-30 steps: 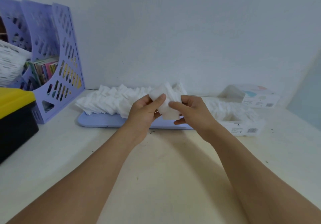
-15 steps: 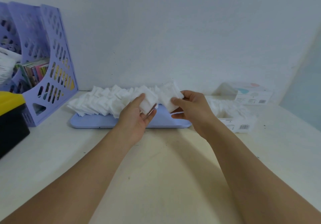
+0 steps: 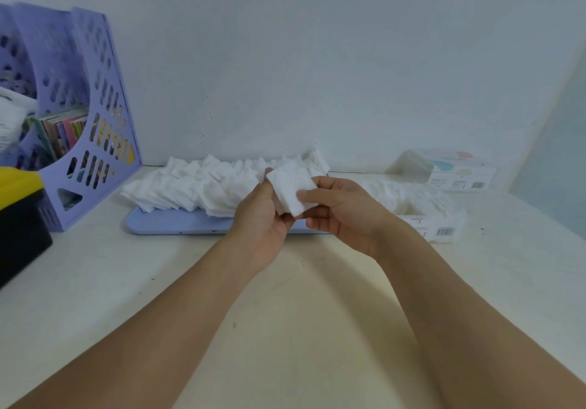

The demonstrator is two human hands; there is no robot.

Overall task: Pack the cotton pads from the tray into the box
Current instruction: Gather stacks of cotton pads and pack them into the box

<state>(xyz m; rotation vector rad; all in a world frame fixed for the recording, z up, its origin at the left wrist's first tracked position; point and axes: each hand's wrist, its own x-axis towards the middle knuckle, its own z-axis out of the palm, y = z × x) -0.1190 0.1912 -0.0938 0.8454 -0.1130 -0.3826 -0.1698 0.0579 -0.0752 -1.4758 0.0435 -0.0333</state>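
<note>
The tray (image 3: 190,223) lies on the table (image 3: 285,313) against the back wall (image 3: 317,59), with loose pads (image 3: 190,183) heaped on it. The open box (image 3: 434,221) stands just right of the tray, pads inside it. A second box (image 3: 456,172) sits behind that one, near the wall. Left of the tray stands a file rack (image 3: 95,123) with books (image 3: 63,129) in it; a case (image 3: 19,212) sits in front of the rack at the left edge. Before the tray, the left hand (image 3: 263,218) and right hand (image 3: 342,208) hold a stack (image 3: 291,189) between them above the table.
</note>
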